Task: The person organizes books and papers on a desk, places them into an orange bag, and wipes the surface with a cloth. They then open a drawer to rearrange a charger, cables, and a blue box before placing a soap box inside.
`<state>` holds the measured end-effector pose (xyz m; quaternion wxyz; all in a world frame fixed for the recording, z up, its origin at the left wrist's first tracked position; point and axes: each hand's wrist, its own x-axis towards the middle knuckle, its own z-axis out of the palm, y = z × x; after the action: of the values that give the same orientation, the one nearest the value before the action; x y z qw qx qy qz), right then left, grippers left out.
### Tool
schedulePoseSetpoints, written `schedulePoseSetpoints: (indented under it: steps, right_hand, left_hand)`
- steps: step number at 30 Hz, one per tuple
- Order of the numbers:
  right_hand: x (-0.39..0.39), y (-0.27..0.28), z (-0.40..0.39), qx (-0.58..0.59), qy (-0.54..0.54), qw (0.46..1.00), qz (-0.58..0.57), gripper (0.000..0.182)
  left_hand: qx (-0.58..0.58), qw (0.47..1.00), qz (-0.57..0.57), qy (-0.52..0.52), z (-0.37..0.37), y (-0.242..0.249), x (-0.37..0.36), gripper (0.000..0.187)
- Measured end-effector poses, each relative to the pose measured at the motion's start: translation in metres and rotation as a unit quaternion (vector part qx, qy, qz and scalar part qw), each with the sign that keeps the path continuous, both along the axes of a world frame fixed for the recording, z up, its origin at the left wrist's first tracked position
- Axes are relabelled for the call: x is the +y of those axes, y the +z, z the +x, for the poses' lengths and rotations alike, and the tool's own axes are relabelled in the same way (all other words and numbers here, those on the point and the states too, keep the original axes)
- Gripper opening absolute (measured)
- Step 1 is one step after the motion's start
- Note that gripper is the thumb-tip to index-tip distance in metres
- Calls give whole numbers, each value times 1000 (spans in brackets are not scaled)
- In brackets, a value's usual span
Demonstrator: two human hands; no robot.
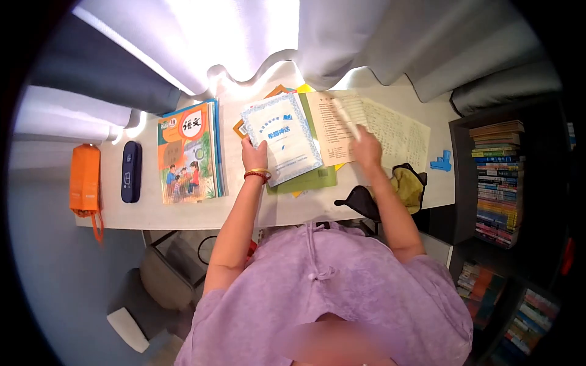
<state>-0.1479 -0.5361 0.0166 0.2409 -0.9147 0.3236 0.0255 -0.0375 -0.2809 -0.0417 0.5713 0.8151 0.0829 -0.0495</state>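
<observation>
My left hand [255, 156] is closed on the lower left edge of a white booklet with a blue patterned border [282, 139]. My right hand [367, 148] grips the lower right part of an open notebook [329, 125], whose upper pages look raised and blurred. Beneath both lies a green book [317, 179], with orange and yellow corners showing around the pile. Handwritten lined sheets [400, 131] lie to the right of my right hand. A black and yellow-green cloth item [408, 188] rests by my right forearm.
On the desk [238, 210], a stack of textbooks [183, 155], a dark blue case [130, 172] and an orange pouch [85, 177] lie left. A blue object [441, 161] sits near the right edge, beside a dark shelf of books [497, 183]. Curtains [366, 36] hang behind.
</observation>
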Motion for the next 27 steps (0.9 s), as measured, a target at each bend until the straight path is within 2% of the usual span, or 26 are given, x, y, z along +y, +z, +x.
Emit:
schedulePoseSetpoints:
  steps: [1,3,4,6,10,13,15,16,19,21,22,24,25,27]
  right_hand:
    - [-13,-1,-4,3,6,1000,-1,48]
    - [-35,-5,-11,-119,24,969,214,54]
    - [-38,-6,-13,-119,23,970,211,54]
    - [-44,-9,-17,-132,51,934,327,56]
    - [-48,-20,-21,-184,62,924,329,53]
    - [-57,-31,-23,-168,74,924,336,54]
    - [-62,-37,-25,-162,-15,971,173,55]
    - [-63,-38,-24,-163,-16,971,174,55]
    - [-66,-35,-23,-134,-88,981,113,55]
    - [-61,-31,-18,-121,-103,970,182,55]
    - [-59,-31,-17,-123,-103,970,183,55]
    - [-53,-33,-16,-132,-133,931,312,50]
    - [-51,-35,-17,-131,-130,931,315,50]
    - [-49,-39,-22,-178,-133,867,445,41]
  left_hand:
    - [-6,1000,18,-13,-3,7,-1,42]
    - [-24,999,34,-27,-7,10,-3,44]
    - [-24,999,32,-28,-6,8,-4,44]
    - [-8,997,65,-27,-4,5,-3,45]
    - [-9,999,39,-20,-1,-5,0,44]
    - [-54,994,88,-26,1,-13,-1,42]
    - [-88,978,190,-8,-4,-9,-4,41]
    - [-89,977,192,-10,-3,-12,-3,41]
    - [-72,985,156,-24,-2,-12,-5,38]
    - [34,997,-67,-15,-3,3,-9,35]
    - [33,997,-66,-15,-2,4,-10,35]
    - [149,958,-233,-73,-2,8,-10,35]
    - [152,953,-246,-95,-13,31,-17,36]
    - [137,940,-286,-130,-21,20,-24,33]
